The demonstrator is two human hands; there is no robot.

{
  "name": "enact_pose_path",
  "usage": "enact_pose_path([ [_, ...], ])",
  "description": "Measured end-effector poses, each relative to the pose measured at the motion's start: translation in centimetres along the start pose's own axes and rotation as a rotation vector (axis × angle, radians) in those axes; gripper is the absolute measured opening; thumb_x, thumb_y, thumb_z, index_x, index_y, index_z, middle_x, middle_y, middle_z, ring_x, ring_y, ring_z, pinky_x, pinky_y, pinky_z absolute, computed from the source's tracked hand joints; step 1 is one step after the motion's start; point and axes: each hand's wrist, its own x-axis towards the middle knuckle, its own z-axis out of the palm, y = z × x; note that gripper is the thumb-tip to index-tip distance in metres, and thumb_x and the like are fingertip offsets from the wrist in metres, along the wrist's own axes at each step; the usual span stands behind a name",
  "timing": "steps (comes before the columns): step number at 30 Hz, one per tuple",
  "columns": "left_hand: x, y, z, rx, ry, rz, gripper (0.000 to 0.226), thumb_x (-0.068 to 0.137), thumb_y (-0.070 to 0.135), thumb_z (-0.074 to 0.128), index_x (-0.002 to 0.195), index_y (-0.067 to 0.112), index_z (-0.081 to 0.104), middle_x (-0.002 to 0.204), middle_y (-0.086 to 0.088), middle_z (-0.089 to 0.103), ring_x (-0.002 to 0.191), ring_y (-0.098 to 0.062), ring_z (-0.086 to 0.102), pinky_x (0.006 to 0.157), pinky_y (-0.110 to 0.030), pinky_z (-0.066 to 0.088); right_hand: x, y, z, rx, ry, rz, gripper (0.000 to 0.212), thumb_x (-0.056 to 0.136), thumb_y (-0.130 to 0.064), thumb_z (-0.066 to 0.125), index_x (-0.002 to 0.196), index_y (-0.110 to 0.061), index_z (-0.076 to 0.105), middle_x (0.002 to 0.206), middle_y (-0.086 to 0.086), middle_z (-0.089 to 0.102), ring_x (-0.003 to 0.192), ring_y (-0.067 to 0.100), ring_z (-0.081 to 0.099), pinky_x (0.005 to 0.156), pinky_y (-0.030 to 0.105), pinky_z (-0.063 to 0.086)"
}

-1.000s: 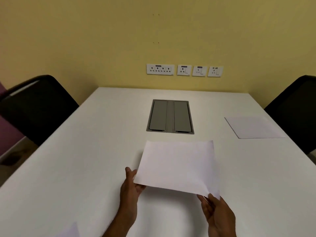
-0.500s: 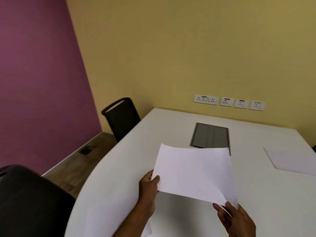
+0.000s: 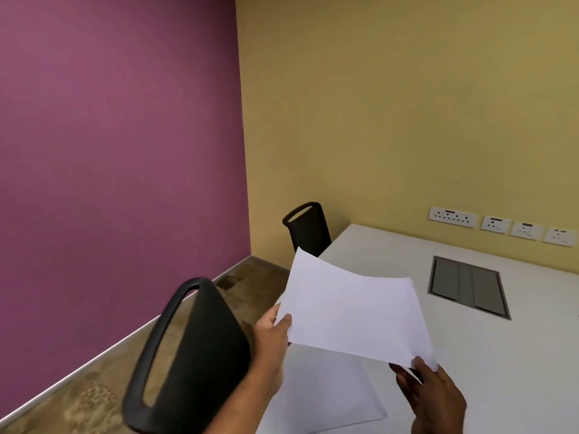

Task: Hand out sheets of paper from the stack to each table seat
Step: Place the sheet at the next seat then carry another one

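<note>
A white sheet of paper hangs in the air over the white table's near left edge, held by both hands. My left hand pinches its left edge. Its near right corner is gripped by my right hand. Under the held sheet, another white sheet lies flat on the table by the near chair. Whether it is a single sheet or a stack, I cannot tell.
A black chair stands close at the near left. A second black chair is tucked in at the far left corner. A grey cable hatch sits in the tabletop. Wall sockets line the yellow wall.
The view has swung left: the purple wall and the near black chair now fill the left side. The held sheet has travelled left with both hands; the sheet at the right seat has left the view.
</note>
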Motion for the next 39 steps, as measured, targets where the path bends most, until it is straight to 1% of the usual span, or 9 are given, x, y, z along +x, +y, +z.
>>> enact_pose_path([
  [4,-0.5,2.5,-9.1,-0.018,0.004,0.048,0.022,0.101,0.017,0.053,0.106,0.031,0.069,0.098,0.014,0.077,0.086,-0.006,0.074,0.065,-0.023,0.058,-7.1,4.3,5.2,0.027,-0.003,0.035,0.007,0.088,-0.002,0.067,0.093,-0.003,0.063,0.096,0.018,0.065,0.055,0.025,0.073,0.047,0.024,0.056],
  [8,0.4,4.8,-16.6,-0.028,0.018,0.063,0.022,0.099,0.014,0.056,0.108,0.029,0.069,0.097,0.012,0.077,0.093,-0.011,0.073,0.069,-0.022,0.058,-12.6,7.5,10.6,0.034,-0.017,0.056,0.009,0.086,-0.004,0.069,0.087,-0.003,0.059,0.086,0.014,0.065,0.058,0.025,0.071,0.049,0.024,0.057],
  [11,1.8,6.2,-20.7,-0.079,0.013,0.034,0.022,0.098,0.014,0.057,0.113,0.023,0.070,0.101,0.005,0.078,0.098,-0.016,0.072,0.077,-0.029,0.059,-14.9,9.2,13.9,0.019,-0.026,0.047,0.010,0.089,-0.008,0.068,0.093,-0.004,0.061,0.086,0.012,0.066,0.057,0.021,0.070,0.050,0.024,0.057],
  [17,5.4,7.6,-25.5,-0.265,-0.037,-0.053,0.022,0.100,0.010,0.053,0.112,0.019,0.069,0.107,-0.002,0.078,0.100,-0.020,0.074,0.082,-0.036,0.058,-15.8,11.6,18.8,0.095,-0.122,0.094,0.039,0.093,-0.009,0.064,0.131,-0.004,0.055,0.107,0.015,0.072,0.078,0.023,0.077,0.064,0.033,0.062],
  [22,10.0,8.3,-28.2,-0.340,-0.050,-0.078,0.026,0.099,0.006,0.051,0.122,0.010,0.064,0.112,-0.008,0.076,0.103,-0.024,0.073,0.088,-0.040,0.056,-14.2,14.1,23.1,0.161,-0.178,0.157,0.041,0.098,-0.016,0.060,0.137,-0.007,0.050,0.107,0.013,0.074,0.083,0.025,0.077,0.097,0.052,0.051],
  [26,13.6,8.7,-30.1,-0.347,-0.035,-0.079,0.030,0.099,0.006,0.051,0.127,0.011,0.062,0.115,-0.007,0.075,0.105,-0.023,0.072,0.082,-0.035,0.060,-12.3,16.2,26.4,0.170,-0.191,0.189,0.042,0.099,-0.017,0.058,0.138,-0.004,0.049,0.108,0.015,0.074,0.087,0.028,0.076,0.083,0.045,0.057],
  [30,17.8,9.7,-32.5,-0.365,-0.044,-0.097,0.032,0.099,0.004,0.049,0.129,0.009,0.061,0.119,-0.008,0.073,0.108,-0.023,0.071,0.076,-0.030,0.061,-11.2,18.5,30.4,0.155,-0.188,0.204,0.038,0.100,-0.019,0.056,0.136,-0.006,0.050,0.102,0.012,0.077,0.090,0.029,0.076,0.084,0.046,0.056],
  [35,24.4,10.6,-35.7,-0.356,-0.092,-0.124,0.032,0.100,0.004,0.048,0.128,0.008,0.062,0.119,-0.008,0.073,0.109,-0.023,0.071,0.085,-0.035,0.056,-10.3,21.9,36.0,0.159,-0.142,0.208,0.044,0.100,-0.014,0.055,0.141,-0.004,0.044,0.115,0.018,0.071,0.100,0.034,0.070,0.087,0.047,0.054],
  [39,30.2,11.4,-38.6,-0.333,-0.164,-0.152,0.030,0.099,0.004,0.049,0.126,0.009,0.062,0.117,-0.008,0.074,0.107,-0.023,0.071,0.082,-0.035,0.060,-10.2,24.9,40.8,0.197,-0.088,0.185,0.043,0.100,-0.012,0.055,0.141,-0.001,0.044,0.114,0.019,0.070,0.100,0.033,0.070,0.083,0.045,0.054],
])
